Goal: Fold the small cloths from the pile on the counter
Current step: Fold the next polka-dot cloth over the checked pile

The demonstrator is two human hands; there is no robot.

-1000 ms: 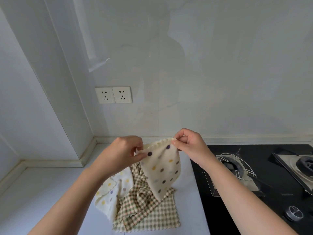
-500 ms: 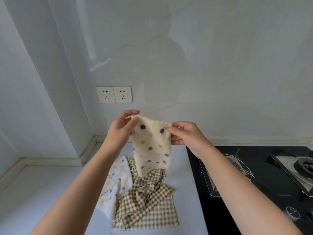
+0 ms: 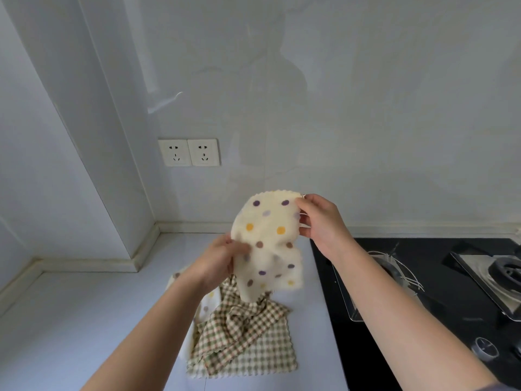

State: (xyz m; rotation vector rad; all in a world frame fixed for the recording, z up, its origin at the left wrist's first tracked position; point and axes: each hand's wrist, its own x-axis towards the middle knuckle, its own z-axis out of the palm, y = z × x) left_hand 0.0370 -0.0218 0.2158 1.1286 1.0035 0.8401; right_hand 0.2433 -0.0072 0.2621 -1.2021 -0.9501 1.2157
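We hold the dotted cloth [image 3: 267,238] up, left hand [image 3: 217,261] gripping its side, right hand [image 3: 321,221] pinching its top corner, above checked cloths [image 3: 242,340] near the right edge of the surface [image 3: 84,320].

The dotted cloth [image 3: 267,238] looks soft, fuzzy and matt, its edge pinked. Below it, the checked cloths [image 3: 245,337] are waffle-textured. The bench [image 3: 84,320] is smooth; the hob [image 3: 439,255] beside it is glossy black glass.

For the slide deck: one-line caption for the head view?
Left hand and right hand hold a cream polka-dot cloth in the air above the checked cloths piled on the counter.
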